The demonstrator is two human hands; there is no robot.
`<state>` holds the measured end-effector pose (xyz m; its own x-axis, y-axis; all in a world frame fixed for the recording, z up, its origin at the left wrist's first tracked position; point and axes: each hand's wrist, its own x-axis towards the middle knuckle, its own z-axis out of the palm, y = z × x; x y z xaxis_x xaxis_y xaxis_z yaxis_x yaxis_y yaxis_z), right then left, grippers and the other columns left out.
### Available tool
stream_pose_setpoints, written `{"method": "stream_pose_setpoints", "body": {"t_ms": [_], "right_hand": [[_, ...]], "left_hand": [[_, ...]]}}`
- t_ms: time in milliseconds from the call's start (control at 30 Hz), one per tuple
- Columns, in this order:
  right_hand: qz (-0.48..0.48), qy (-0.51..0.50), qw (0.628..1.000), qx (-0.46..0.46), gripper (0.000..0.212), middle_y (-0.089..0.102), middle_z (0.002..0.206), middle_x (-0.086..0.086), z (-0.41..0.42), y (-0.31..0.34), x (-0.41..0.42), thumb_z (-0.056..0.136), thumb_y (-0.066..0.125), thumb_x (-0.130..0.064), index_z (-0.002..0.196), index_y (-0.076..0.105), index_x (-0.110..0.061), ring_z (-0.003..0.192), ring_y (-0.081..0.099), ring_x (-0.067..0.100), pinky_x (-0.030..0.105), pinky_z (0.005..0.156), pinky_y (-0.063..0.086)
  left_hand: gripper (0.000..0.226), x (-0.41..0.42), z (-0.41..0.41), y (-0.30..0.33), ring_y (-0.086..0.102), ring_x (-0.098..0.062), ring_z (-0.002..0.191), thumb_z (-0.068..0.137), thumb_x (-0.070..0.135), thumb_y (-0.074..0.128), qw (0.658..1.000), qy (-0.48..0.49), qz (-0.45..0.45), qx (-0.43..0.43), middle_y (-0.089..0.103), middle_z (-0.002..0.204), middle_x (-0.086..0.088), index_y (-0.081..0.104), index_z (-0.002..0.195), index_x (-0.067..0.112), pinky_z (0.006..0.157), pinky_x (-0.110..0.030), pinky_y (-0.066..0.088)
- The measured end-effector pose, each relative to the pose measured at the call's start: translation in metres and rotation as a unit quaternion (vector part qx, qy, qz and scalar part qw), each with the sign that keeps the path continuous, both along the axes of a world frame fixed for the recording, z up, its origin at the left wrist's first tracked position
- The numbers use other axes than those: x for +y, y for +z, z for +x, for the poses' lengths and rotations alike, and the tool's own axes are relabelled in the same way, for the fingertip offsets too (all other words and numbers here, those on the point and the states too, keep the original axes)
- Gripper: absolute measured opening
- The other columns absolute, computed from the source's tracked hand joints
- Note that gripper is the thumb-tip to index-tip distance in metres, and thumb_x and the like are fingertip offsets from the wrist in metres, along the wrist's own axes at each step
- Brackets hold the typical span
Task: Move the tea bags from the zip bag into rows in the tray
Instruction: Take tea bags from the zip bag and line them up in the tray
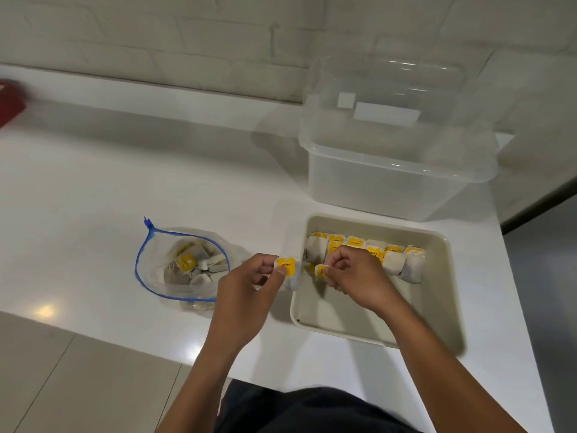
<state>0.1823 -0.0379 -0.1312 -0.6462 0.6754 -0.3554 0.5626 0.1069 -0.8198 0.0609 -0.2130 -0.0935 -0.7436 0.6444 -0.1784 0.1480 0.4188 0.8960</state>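
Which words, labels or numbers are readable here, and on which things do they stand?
Yellow tag of the tea bag in the left hand: dark print, too blurred to read.
Tags on the row of tea bags in the tray: too small.
White stickers on the clear container: blank.

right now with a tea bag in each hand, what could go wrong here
1. The left hand and right hand each pinch a tea bag by its yellow tag; the strings could tangle or a tag tear off.
2. The right hand works against the finished row in the tray and may knock bags over.
3. The open zip bag sits near the counter edge; a nudge could spill it.
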Motion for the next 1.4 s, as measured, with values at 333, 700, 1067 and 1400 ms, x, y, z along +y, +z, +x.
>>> {"method": "stream_pose_setpoints", "body": {"t_ms": [333,700,1067,1400], "right_hand": [[-0.026,0.004,0.999,-0.043,0.014,0.059,0.06,-0.012,-0.017,0.005,0.006,0.086,0.066,-0.016,0.075,0.071,-0.022,0.059,0.055,0.007,0.015,0.043,0.035],[0.099,0.079,0.987,-0.099,0.012,0.066,0.07,-0.012,-0.025,-0.005,0.011,0.085,0.065,-0.017,0.079,0.072,-0.023,0.072,0.062,0.007,0.027,0.068,0.052],[0.192,0.006,0.97,-0.149,0.018,0.071,0.08,-0.008,-0.036,-0.009,0.019,0.083,0.058,-0.023,0.071,0.069,-0.03,0.083,0.065,0.021,0.03,0.065,0.054],[0.227,0.009,0.964,-0.139,0.016,0.071,0.082,-0.003,-0.044,-0.009,0.016,0.087,0.055,-0.025,0.08,0.07,-0.026,0.084,0.065,0.026,0.029,0.063,0.05]], "left_hand": [[0.005,-0.003,0.005,0.001,0.065,0.002,0.086,0.092,0.042,0.067,1.0,-0.008,-0.015,0.021,0.071,0.088,0.024,0.07,0.092,0.038,0.077,-0.026,0.055],[0.004,-0.004,0.007,0.002,0.064,0.001,0.085,0.093,0.039,0.067,0.999,-0.01,-0.011,0.032,0.07,0.087,0.025,0.07,0.091,0.038,0.075,-0.024,0.053],[0.006,-0.005,0.009,0.003,0.064,0.0,0.085,0.093,0.037,0.067,1.0,-0.003,-0.011,0.03,0.07,0.085,0.024,0.069,0.088,0.04,0.074,-0.026,0.054],[0.006,-0.003,0.007,0.003,0.065,-0.006,0.08,0.093,0.04,0.067,0.999,-0.01,-0.006,0.043,0.07,0.084,0.019,0.07,0.09,0.036,0.066,-0.018,0.05]]}}
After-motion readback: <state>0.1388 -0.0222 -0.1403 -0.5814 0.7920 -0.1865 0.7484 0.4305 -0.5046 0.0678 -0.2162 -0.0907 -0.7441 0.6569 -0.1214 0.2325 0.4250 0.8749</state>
